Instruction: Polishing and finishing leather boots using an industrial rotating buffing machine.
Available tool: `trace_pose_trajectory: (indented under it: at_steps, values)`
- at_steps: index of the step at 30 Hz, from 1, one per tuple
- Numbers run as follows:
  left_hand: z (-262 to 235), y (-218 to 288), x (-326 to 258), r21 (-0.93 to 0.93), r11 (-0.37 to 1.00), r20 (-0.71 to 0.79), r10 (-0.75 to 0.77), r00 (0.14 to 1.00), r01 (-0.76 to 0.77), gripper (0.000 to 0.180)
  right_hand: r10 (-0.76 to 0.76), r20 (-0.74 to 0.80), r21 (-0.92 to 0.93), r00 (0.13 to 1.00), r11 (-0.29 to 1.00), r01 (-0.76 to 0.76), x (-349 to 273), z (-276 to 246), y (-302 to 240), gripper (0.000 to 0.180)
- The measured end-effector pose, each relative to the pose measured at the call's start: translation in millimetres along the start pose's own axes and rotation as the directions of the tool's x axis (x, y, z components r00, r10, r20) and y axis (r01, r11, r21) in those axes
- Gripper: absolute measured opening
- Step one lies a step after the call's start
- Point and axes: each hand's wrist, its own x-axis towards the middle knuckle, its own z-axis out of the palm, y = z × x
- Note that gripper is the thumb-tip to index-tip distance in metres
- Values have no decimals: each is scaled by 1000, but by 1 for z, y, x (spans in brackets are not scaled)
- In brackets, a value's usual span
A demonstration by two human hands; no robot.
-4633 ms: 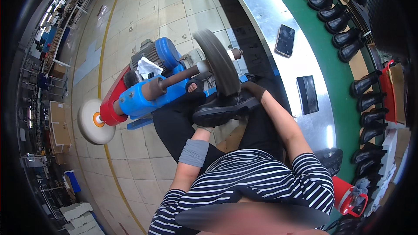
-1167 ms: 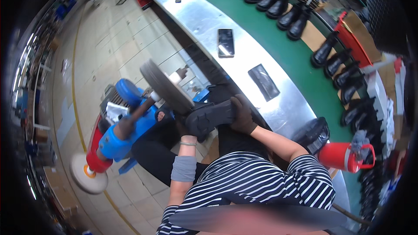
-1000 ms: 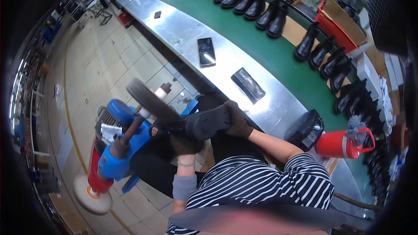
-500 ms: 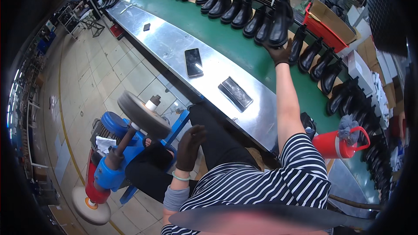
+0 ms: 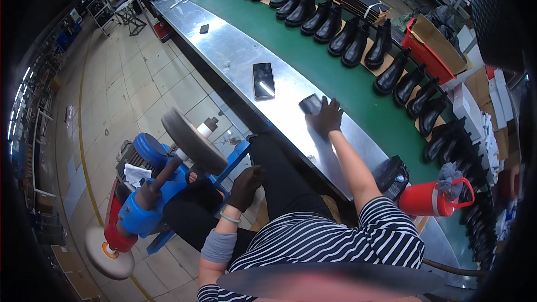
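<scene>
My right hand [image 5: 326,118], in a dark brown glove, is closed on a shiny black flat rectangular block [image 5: 309,105] over the metal strip of the bench. The block's left end sticks out past my fingers; the glove covers the rest. A dark phone [image 5: 263,80] lies on the metal to the left of it. Above my thigh, my left hand [image 5: 246,188], gloved the same, has its fingers curled in and nothing visible in them. Beside it on the left stands a blue and red polishing machine [image 5: 142,212] with a large buffing wheel [image 5: 193,141], which looks blurred.
Rows of black ankle boots [image 5: 355,45] line the green bench top [image 5: 335,81]. A black pouch-like item [image 5: 393,176] and a red tumbler [image 5: 425,198] stand by my right elbow. Behind the boots are a red crate [image 5: 428,50] and stacked dark sheets [image 5: 358,1].
My right hand has let go of a black boot, now back in the row, and come down to the block, which has shifted slightly. My left hand has lowered and its fingers have curled.
</scene>
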Motion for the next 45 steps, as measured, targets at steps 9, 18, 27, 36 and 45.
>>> trace_pose_trajectory:
  at_steps: [9, 18, 27, 36, 45]
  values:
    - [-1, -3, -2, -140, 990, -59, -38, 998, 30, 35, 278, 91, 375, 956, 880, -292, 101, 0, 33, 93]
    - [-16, -50, 3, 736, 475, 148, 583, 799, -483, 48, -349, -4, 945, 937, 304, 117, -72, 25, -123, 50]
    - [-10, -139, 15, -665, 735, -390, -491, 779, 130, 43, -619, 153, 824, 770, 510, 247, -178, 64, -198, 64]
    - [-7, -73, 2, -437, 893, -516, -156, 842, -102, 49, -539, 97, 847, 837, 486, 215, -183, 43, -200, 66]
    - [-17, -83, 5, -358, 906, -548, -7, 836, -227, 56, -505, 113, 866, 856, 473, 165, -188, 39, -205, 76]
